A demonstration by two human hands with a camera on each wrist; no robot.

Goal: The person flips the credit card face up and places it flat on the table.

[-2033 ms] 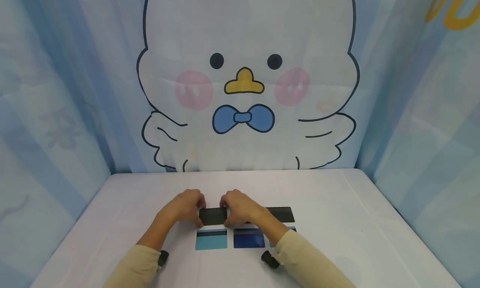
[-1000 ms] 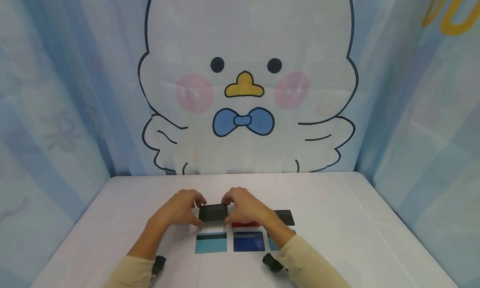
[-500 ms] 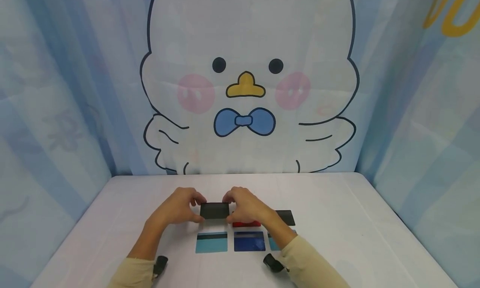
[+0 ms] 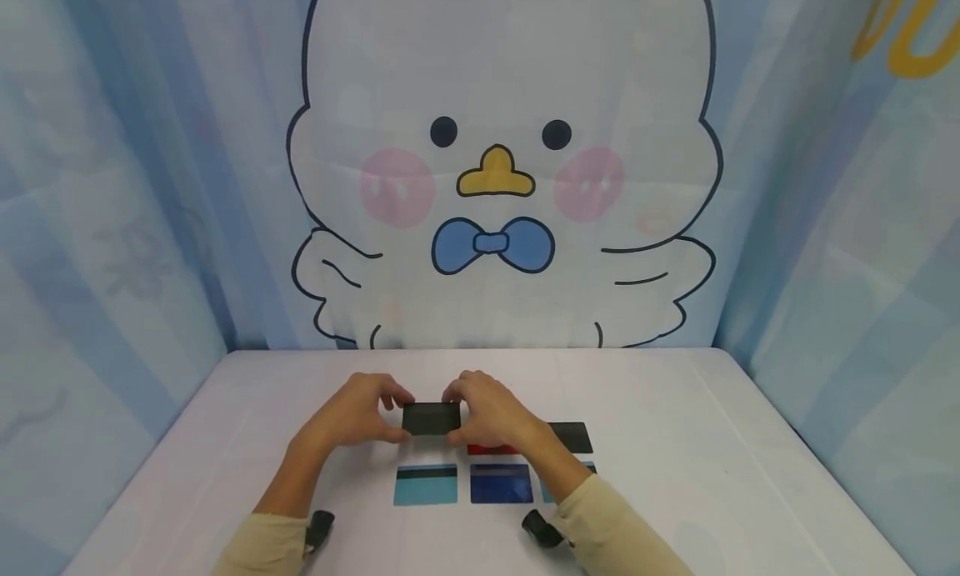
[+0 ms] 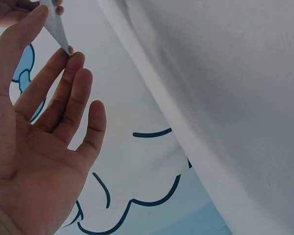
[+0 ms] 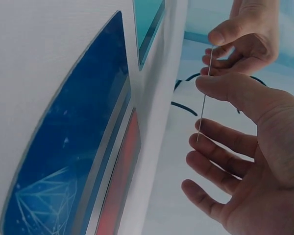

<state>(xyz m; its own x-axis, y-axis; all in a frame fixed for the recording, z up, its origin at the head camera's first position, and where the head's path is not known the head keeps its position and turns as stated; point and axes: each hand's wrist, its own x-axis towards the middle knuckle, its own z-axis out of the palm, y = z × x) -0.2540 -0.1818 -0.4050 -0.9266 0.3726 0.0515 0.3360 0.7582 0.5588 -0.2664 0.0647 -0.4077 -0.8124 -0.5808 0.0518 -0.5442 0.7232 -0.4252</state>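
My left hand (image 4: 363, 411) and right hand (image 4: 487, 411) pinch a black card (image 4: 431, 419) by its two short ends, thumbs on the near edge and fingers on the far one. It is held just above the table, its dark face towards me. Seen edge-on in the right wrist view, the card (image 6: 205, 100) is a thin line between thumb and fingertips. In the left wrist view its pale underside (image 5: 55, 27) shows. Below it lie a teal card (image 4: 426, 488) with a black stripe and a dark blue card (image 4: 501, 486). A red card (image 4: 491, 449) is partly hidden by my right hand.
Beyond my right forearm, another black card (image 4: 572, 437) lies on the white table (image 4: 660, 426). A second teal card (image 4: 546, 491) is mostly covered by that arm. A curtain (image 4: 487, 309) printed with a cartoon bird hangs behind the table.
Both hands have raised the black card from the tabletop and tipped it up towards me. The red card's near edge has come into view beside my right hand.
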